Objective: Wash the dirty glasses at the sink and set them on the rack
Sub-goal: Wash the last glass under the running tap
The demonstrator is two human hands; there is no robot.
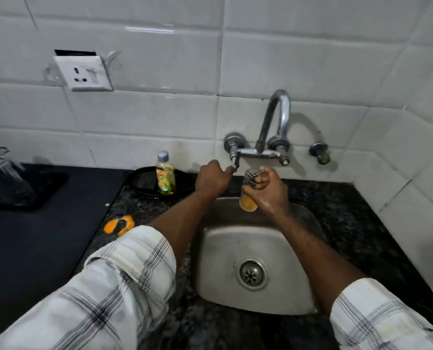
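Observation:
My right hand point(268, 195) grips a patterned glass point(250, 192) with orange residue, tilted with its base up, over the back of the steel sink point(288, 281) under the curved tap spout point(278, 114). My left hand point(210, 179) is closed on the black tap handle point(235, 161) at the left of the wall tap. No water is visible. At the far left, upturned glasses point(2, 178) stand on a dark tray-like rack point(48, 188).
A dish soap bottle point(165, 174) stands on a round black plate point(144, 181) left of the sink. An orange scrubber point(119, 224) lies on the speckled counter. A dark mat point(33, 248) covers the left counter. A wall socket point(82, 73) sits above it.

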